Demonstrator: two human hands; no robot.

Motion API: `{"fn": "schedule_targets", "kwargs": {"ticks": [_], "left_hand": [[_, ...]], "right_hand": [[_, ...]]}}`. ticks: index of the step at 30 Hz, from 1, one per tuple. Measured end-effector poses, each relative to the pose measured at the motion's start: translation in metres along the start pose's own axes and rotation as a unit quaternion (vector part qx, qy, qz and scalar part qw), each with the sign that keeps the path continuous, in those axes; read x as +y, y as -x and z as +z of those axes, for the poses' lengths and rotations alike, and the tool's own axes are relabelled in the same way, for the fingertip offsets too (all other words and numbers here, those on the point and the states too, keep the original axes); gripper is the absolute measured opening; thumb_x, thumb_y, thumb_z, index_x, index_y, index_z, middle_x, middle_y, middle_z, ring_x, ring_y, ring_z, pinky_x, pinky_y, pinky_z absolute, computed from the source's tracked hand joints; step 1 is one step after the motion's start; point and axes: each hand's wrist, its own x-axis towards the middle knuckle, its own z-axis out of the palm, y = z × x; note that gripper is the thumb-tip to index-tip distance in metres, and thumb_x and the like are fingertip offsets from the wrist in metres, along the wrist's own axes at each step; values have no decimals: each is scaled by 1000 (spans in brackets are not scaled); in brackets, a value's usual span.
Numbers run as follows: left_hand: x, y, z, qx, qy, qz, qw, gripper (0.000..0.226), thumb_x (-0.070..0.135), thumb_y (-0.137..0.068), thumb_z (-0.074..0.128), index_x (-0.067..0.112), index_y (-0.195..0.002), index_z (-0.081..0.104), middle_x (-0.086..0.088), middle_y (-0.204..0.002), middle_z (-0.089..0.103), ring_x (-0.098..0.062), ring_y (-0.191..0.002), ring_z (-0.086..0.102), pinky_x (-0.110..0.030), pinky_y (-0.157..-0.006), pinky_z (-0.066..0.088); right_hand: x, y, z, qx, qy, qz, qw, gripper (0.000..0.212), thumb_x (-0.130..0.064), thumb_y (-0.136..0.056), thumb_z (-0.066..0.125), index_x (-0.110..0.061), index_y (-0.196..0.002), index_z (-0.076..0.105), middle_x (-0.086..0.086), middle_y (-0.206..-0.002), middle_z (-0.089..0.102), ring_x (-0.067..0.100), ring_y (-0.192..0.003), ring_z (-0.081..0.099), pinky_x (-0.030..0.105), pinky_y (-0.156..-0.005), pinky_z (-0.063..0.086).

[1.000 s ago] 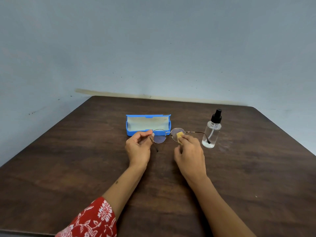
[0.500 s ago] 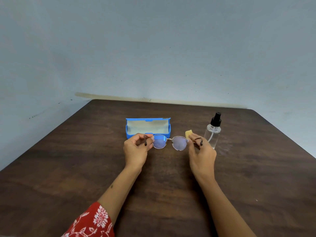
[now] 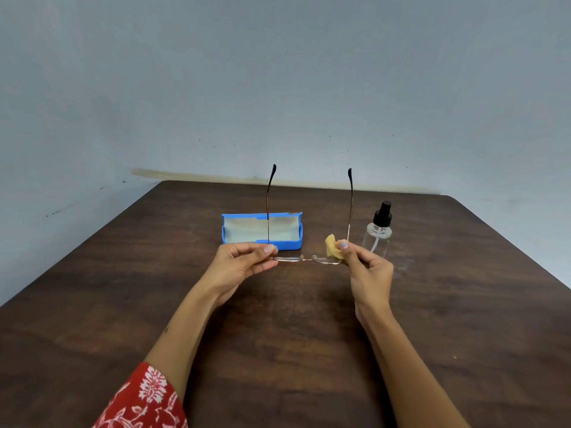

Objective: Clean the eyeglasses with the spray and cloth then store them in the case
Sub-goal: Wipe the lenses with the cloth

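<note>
Far left, my red flowered sleeve [image 3: 145, 400] sits at the bottom edge of the view. Up from it, my left hand [image 3: 239, 267] is pinching the left corner of the eyeglasses [image 3: 309, 259] between thumb and fingertips, fingers curled in tight on the frame. Just behind that hand, the blue case [image 3: 262, 231] lies open on the wooden table [image 3: 278, 350], pale lining showing. The glasses are up off the table between my two hands, front held flat and edge-on to me, so the lenses show only as a thin line. Both temple arms are unfolded and pointing up and away; the left one crosses in front of the case. Moving right, my right hand [image 3: 367, 270] grips the other corner of the frame, and the yellow cloth [image 3: 333, 247] is bunched under its thumb, against the right lens. Further right, the clear spray bottle [image 3: 378, 233] with its black pump top stands upright, just beyond my right hand.
</note>
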Motion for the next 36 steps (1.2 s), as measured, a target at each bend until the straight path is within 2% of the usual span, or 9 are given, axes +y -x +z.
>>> {"fn": "schedule_targets", "kwargs": {"ticks": [5, 8, 10, 16, 22, 25, 28, 32, 36], "left_hand": [[4, 0, 2, -24, -22, 29, 999, 13, 1, -86, 57, -2, -85, 70, -13, -78, 73, -20, -75, 72, -24, -65, 59], [13, -7, 10, 6, 14, 53, 998, 20, 1, -87, 57, 0, -74, 72, -12, -67, 71, -18, -64, 70, -23, -60, 58], [20, -14, 18, 28, 37, 55, 997, 19, 1, -87, 58, -1, -74, 71, -10, -63, 70, -17, -60, 70, -20, -57, 57], [12, -21, 37, 92, 88, 40, 991, 10, 3, -86, 61, -2, -79, 65, -8, -57, 68, -16, -58, 70, -23, -56, 58], [5, -18, 41, 113, 103, 24, 988, 9, 6, -88, 61, -1, -82, 65, -10, -60, 69, -20, -60, 71, -31, -65, 61], [6, -16, 40, 127, 142, 29, 981, 9, 6, -87, 62, -1, -82, 65, -10, -63, 69, -20, -60, 71, -29, -63, 61], [5, -16, 39, 144, 152, 29, 977, 10, 6, -87, 62, -2, -82, 64, -11, -67, 66, -19, -59, 71, -25, -58, 59], [3, -15, 41, 156, 148, 29, 976, 9, 7, -87, 63, -2, -85, 65, -11, -70, 65, -19, -61, 71, -25, -57, 59], [1, -12, 43, 163, 148, 33, 975, 9, 5, -88, 62, -2, -83, 65, -12, -70, 66, -19, -59, 70, -25, -56, 59]], "right_hand": [[-4, 2, 1, -14, -68, 39, 997, 13, -16, -83, 67, -5, -87, 74, 7, -87, 74, 20, -94, 68, 38, -96, 49], [-4, 6, 5, -27, -86, 69, 994, 34, -37, -86, 59, -10, -75, 77, 9, -84, 75, 23, -97, 67, 41, -98, 46], [-4, 7, 7, -15, -88, 104, 991, 42, -32, -93, 54, -13, -63, 77, 6, -77, 74, 21, -91, 65, 41, -98, 45], [-1, 17, 12, -81, 10, 98, 992, 19, 2, -74, 71, -16, -82, 73, 3, -76, 71, 10, -74, 60, 17, -68, 47], [0, 29, 22, -141, 115, 32, 983, 10, -15, -71, 78, -21, -78, 75, 1, -74, 73, 9, -66, 61, 38, -69, 54], [-5, 37, 27, -125, 108, -40, 985, 8, -17, -75, 76, -24, -79, 73, -4, -76, 72, 8, -67, 63, 40, -70, 56], [-15, 38, 33, -64, 124, -180, 974, 21, -6, -79, 73, -21, -93, 69, -9, -86, 71, 3, -76, 64, 23, -73, 54], [-24, 19, 44, -33, 260, -465, 845, 17, 0, -78, 66, -2, -94, 71, 8, -94, 68, 11, -91, 60, 17, -87, 47], [-16, 6, 55, -40, 313, -548, 775, 14, 2, -82, 58, 2, -85, 72, 13, -90, 68, 22, -84, 63, 29, -72, 53]]}}
